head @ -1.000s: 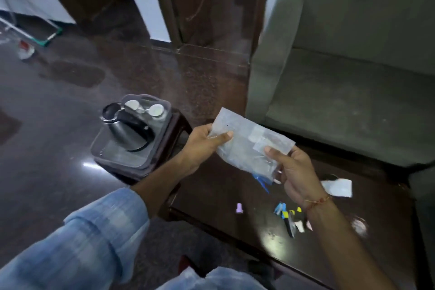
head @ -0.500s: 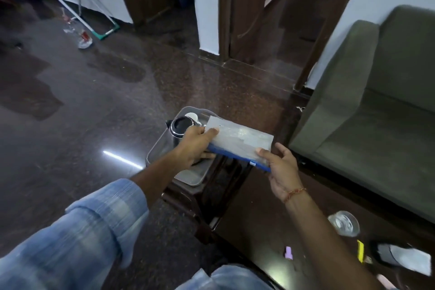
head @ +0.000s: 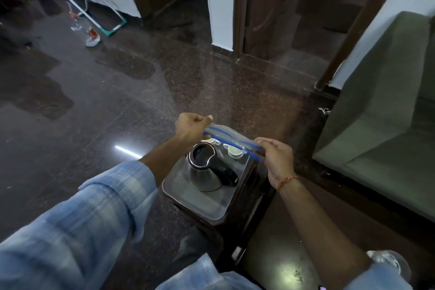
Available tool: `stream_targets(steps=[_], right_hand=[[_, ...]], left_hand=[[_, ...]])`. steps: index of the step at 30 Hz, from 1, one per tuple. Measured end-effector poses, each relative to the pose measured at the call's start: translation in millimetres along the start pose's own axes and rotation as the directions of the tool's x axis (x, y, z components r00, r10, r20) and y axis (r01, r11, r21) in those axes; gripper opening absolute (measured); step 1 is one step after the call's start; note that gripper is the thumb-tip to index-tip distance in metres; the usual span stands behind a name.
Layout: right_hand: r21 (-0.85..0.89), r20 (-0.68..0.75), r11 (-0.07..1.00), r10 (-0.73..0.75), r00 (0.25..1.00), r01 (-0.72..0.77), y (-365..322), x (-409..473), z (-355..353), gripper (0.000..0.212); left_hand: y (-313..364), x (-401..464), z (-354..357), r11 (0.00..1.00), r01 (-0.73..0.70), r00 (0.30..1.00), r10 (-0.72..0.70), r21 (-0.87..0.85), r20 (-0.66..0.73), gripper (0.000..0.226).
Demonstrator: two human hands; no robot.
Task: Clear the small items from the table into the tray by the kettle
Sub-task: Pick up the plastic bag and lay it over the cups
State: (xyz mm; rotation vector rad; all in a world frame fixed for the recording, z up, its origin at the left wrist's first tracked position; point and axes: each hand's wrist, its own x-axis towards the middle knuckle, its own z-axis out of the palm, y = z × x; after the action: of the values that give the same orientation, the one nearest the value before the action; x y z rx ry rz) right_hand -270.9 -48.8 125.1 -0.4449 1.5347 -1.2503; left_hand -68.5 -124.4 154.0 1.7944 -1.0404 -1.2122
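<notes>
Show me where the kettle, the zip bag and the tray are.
kettle [head: 204,178]: head view, on its steel body.
zip bag [head: 231,140]: head view, on the blue zip strip between both hands.
tray [head: 204,205]: head view, on its bare near floor.

A dark, speckled polished floor fills most of the view, with a bright streak of reflected light near the middle. White walls stand at the far side between dark wooden door frames. A grey-green sofa sits at the right. At far left, a metal-legged stand rises against the wall, with a clear bottle on the floor just beside it.
</notes>
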Motion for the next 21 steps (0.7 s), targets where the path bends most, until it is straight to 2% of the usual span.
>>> stream_targets(steps=[3, 5, 9, 11, 14, 17, 21], right_hand=[[0.015, -0.047, 0.999, 0.053, 0.997, -0.053, 8.1, 35.8, 28.9, 0.011], [0.036, -0.127, 0.994, 0.111, 0.986, -0.107, 14.2, 60.6, 44.6, 0.009], [0.096, -0.277, 0.972, 0.235, 0.932, -0.216, 26.5, 112.1, 72.6, 0.011], [0.084, -0.355, 0.967, 0.256, 0.899, -0.242, 35.1, 134.3, 82.3, 0.018], [0.037, -0.417, 0.957, 0.277, 0.866, -0.288, 50.4, 158.0, 92.3, 0.019], [0.004, -0.461, 0.943, 0.298, 0.836, -0.334, 64.7, 171.6, 97.9, 0.017], [-0.028, -0.526, 0.925, 0.308, 0.793, -0.379, 80.3, 174.3, 103.2, 0.014]], left_hand=[[-9.6, 56.6, 4.5, 0.999, 0.031, 0.995, -0.033, 0.019, 0.097, 0.031], [-17.5, 93.8, 9.6, 0.995, 0.036, 0.980, -0.054, 0.097, 0.194, 0.030], [-38.2, 155.1, 23.2, 0.973, 0.034, 0.904, -0.127, 0.228, 0.407, 0.022], [-51.1, 173.7, 28.1, 0.954, -0.016, 0.880, -0.128, 0.298, 0.458, 0.027], [-68.1, 190.3, 29.7, 0.894, -0.168, 0.846, -0.086, 0.416, 0.526, 0.038], [-79.7, 200.3, 31.4, 0.809, -0.295, 0.812, -0.069, 0.509, 0.579, 0.034], [-84.4, 210.7, 35.5, 0.768, -0.323, 0.823, -0.060, 0.553, 0.565, 0.024]])
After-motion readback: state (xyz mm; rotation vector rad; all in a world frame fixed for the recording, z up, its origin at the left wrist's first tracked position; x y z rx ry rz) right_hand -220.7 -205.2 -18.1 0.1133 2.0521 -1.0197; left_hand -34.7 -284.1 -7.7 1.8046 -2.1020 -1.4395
